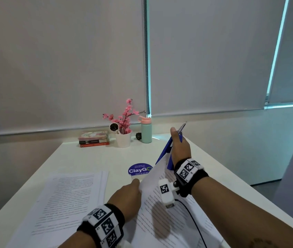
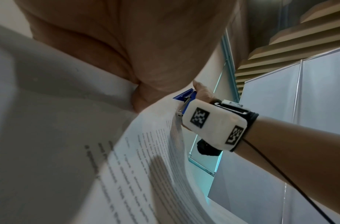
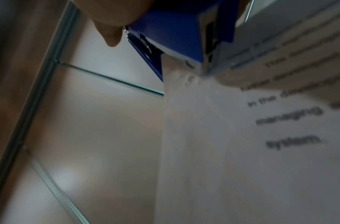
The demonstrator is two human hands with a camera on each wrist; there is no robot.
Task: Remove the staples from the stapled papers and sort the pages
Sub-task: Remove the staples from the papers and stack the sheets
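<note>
- The table stands against the blinds.
- Along its far edge, left to right: a stack of books, a small fan, a flower pot, a small dark object, a water bottle.
- A round sticker lies mid-table, in front of the pot.
- 1 pile of pages lies flat on the near left.
- The stapled papers lie to its right, their far corner lifted.
- The left hand sits between the 2, at the papers' left edge.
- The right hand is above the lifted corner, holding the stapler.
</note>
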